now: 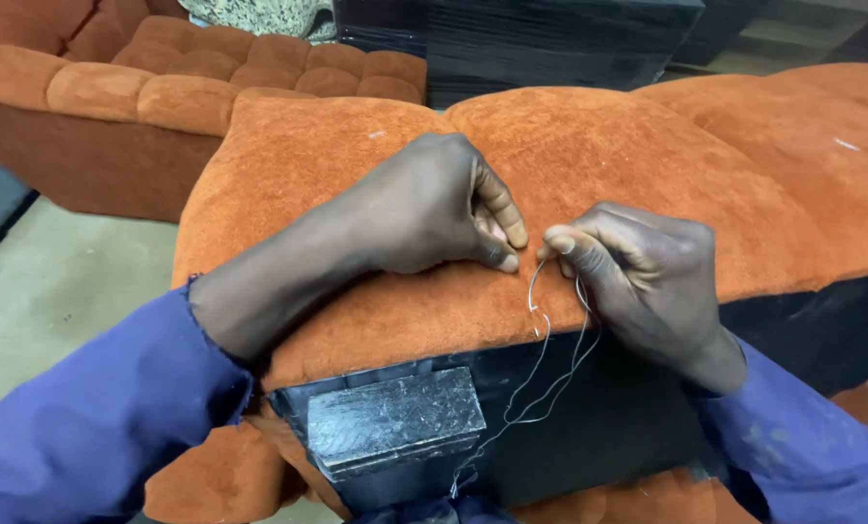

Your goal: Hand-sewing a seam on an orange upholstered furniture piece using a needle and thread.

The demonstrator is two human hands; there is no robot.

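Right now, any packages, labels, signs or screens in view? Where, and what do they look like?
No labels, signs or screens show.
Black wrapped stack: top centre, behind the orange cushion; blocky, dark, glossy, ribbed like layered film. What is inside cannot be told.
Black wrapped block: bottom centre, below the cushion's edge; rectangular, shiny.
Left hand presses the cushion; right hand holds a curved needle with thread.

Orange plush cushion [589, 165], tufted orange sofa [211, 73] behind. Black backing fabric [628, 408] under cushion edge, black embossed diamond-pattern block [395, 417]. Silver curved needle [534, 286], pale grey thread [541, 388]. Blue sleeves [94, 427]. Grey-beige floor [55, 291].
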